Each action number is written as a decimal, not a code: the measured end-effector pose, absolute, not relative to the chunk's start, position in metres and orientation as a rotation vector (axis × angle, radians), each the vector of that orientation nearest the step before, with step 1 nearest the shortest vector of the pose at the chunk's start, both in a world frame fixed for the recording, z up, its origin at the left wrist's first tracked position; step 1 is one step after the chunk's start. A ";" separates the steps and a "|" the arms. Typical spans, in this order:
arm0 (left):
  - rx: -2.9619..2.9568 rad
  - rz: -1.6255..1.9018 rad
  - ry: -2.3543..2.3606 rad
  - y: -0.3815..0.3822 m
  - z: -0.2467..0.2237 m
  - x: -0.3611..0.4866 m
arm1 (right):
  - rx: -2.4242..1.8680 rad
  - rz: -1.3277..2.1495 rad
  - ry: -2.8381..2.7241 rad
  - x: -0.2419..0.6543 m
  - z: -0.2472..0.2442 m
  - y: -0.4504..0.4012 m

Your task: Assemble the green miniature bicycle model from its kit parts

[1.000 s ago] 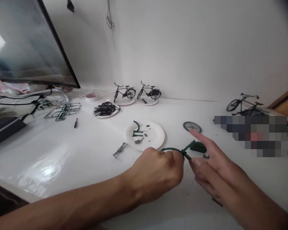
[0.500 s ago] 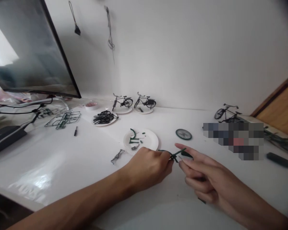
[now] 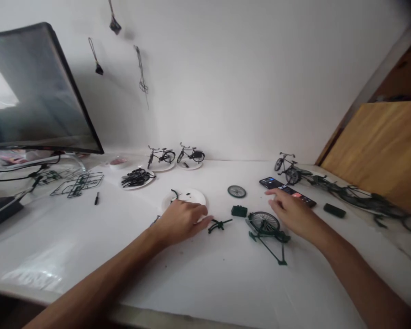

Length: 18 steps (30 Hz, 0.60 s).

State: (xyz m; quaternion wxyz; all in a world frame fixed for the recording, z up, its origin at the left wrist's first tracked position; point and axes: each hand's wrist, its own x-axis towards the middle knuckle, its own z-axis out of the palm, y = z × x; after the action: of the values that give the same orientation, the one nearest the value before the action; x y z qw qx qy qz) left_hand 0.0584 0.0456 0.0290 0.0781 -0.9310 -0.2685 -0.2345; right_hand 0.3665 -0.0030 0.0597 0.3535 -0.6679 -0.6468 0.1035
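My left hand (image 3: 184, 219) hovers at the front of a white paper plate (image 3: 200, 196), its fingers apart with nothing seen in them. Just right of its fingertips lies a small green branched part (image 3: 219, 224). My right hand (image 3: 287, 208) is over the near side of a phone (image 3: 270, 183), fingers apart and holding nothing visible. Between the hands lie a green bicycle frame (image 3: 269, 249) with a spoked wheel (image 3: 264, 222), a green box (image 3: 239, 210) and a loose wheel (image 3: 237, 191).
Model bicycles (image 3: 161, 156) stand on plates at the back, beside a plate of black parts (image 3: 137, 178). Green part frames (image 3: 78, 184) and a monitor (image 3: 37, 91) are at left. More model bicycles (image 3: 356, 194) and a dark green block (image 3: 334, 210) are at right.
The green part from my hands now lies on the table. My left hand has moved left and opened; my right hand has opened over the phone. The view has shifted right.
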 end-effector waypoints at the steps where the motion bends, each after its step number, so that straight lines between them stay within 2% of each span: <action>1: -2.771 -0.717 -0.799 0.048 0.029 0.056 | -1.725 0.270 -1.707 0.370 0.057 -0.003; 7: -2.646 -0.780 -0.797 0.050 0.031 0.037 | -1.649 0.209 -1.781 0.372 0.054 -0.013; 13: -2.553 -0.735 -0.812 0.021 0.027 -0.005 | -1.496 0.147 -1.800 0.353 0.070 -0.028; 18: -2.487 -0.732 -0.793 -0.014 0.058 -0.057 | -1.380 0.015 -1.625 0.350 0.080 -0.013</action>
State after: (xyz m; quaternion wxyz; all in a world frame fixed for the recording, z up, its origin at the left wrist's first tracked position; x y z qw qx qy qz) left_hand -0.0574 -0.0139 0.0584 0.2134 -0.8962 -0.2858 -0.2637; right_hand 0.3505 -0.0129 0.0799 0.4837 -0.5666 -0.6670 0.0061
